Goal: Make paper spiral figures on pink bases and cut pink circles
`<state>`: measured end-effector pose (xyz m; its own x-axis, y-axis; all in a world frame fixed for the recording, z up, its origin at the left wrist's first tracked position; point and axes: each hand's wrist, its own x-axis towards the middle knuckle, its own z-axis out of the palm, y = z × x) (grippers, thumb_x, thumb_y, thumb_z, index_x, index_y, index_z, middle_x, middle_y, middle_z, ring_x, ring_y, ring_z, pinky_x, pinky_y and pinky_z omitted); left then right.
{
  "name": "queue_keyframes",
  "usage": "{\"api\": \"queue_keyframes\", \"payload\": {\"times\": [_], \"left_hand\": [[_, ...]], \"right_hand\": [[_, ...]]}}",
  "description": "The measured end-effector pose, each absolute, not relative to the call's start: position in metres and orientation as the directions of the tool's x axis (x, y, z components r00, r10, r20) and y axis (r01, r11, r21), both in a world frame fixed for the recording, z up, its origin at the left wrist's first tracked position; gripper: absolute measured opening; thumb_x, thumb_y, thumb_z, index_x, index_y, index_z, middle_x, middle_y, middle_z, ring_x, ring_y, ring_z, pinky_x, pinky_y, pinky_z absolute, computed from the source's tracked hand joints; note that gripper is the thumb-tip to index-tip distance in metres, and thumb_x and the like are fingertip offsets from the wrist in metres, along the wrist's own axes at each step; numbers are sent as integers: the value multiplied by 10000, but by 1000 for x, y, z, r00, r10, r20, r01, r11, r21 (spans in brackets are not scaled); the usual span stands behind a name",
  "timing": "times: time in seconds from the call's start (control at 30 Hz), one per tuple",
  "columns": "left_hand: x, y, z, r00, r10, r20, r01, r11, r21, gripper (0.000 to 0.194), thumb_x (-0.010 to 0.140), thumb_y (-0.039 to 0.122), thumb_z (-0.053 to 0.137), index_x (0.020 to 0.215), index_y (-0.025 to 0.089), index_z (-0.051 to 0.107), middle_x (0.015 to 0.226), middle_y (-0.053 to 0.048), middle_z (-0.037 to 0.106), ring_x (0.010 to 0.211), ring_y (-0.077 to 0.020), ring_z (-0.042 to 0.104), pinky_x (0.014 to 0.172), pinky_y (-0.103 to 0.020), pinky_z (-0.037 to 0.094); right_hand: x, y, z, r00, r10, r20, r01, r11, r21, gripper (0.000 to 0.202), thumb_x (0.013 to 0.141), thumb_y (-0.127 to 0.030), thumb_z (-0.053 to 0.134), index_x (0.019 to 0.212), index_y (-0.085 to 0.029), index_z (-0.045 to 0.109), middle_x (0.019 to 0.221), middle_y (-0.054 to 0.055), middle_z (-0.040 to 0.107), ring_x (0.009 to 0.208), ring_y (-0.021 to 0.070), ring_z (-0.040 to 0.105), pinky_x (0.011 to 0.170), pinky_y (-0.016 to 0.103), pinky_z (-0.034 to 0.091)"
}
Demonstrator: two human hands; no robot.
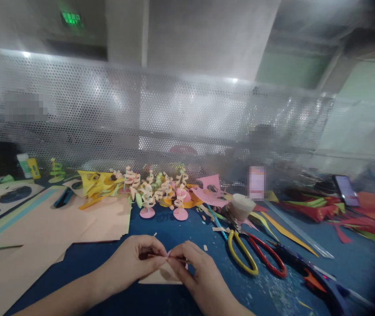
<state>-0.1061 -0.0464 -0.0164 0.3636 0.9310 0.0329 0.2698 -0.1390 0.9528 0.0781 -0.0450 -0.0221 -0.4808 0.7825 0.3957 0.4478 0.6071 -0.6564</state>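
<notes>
Pinkish paper (169,254), mostly hidden, is pinched in the fingertips of the left hand (136,260) and right hand (201,265), above a cream sheet (161,278); shaping or joining is apparently in hand, and a steady pinch seems called for next

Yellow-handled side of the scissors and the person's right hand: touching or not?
Apart. The head view shows it: bare blue tabletop lies plainly between the right hand and the scissors' yellow handle.

Dim, hazy light
Glare spots the perforated screen (108,114); the green exit sign (71,19) glows blurrily; the right edge darkens.
</notes>
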Motion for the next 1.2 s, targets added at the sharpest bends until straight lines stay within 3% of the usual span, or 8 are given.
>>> {"api": "queue_keyframes", "payload": {"times": [0.2, 0.4, 0.5, 0.8, 1.2], "left_hand": [[-104, -48, -9, 351, 936, 43, 254, -139, 957, 155, 733, 301, 590, 771, 159, 638, 693, 9, 625, 630, -122, 544, 587, -205, 408], [-101, -57, 6, 315, 933, 176, 464, -313, 829, 123, 747, 191, 539, 757, 204, 661, 751, 6, 653, 718, -141, 578, 656, -207, 423], [-101, -59, 8, 328, 922, 208, 475, -351, 807, 119, 757, 200, 540, 780, 213, 656, 763, 10, 657, 724, -139, 578, 659, -201, 424], [-103, -51, 0, 312, 949, 43, 322, -148, 935, 154, 727, 300, 582, 720, 156, 635, 631, 21, 581, 583, -112, 497, 528, -194, 365], [-103, -56, 7, 312, 940, 134, 449, -270, 852, 126, 739, 239, 547, 723, 184, 659, 694, 7, 625, 674, -139, 556, 612, -202, 420]], "right_hand": [[78, -46, -18, -483, 725, 491, 419, 684, -597, 115, 846, -184, 473, 765, -196, 554, 716, 8, 566, 717, 144, 511, 645, 239, 397], [79, -44, -19, -475, 797, 374, 398, 573, -717, 132, 840, -261, 484, 776, -198, 581, 720, 4, 586, 679, 131, 540, 611, 218, 410], [79, -44, -20, -498, 791, 354, 390, 569, -723, 193, 861, -268, 432, 776, -190, 588, 708, 8, 586, 666, 129, 541, 605, 218, 410], [80, -45, -18, -468, 781, 413, 430, 610, -666, 140, 842, -219, 463, 767, -201, 580, 717, 11, 574, 703, 143, 528, 635, 235, 406], [79, -43, -19, -473, 820, 322, 441, 537, -719, 206, 854, -271, 435, 742, -192, 590, 690, 4, 591, 660, 132, 547, 592, 221, 412]]}}
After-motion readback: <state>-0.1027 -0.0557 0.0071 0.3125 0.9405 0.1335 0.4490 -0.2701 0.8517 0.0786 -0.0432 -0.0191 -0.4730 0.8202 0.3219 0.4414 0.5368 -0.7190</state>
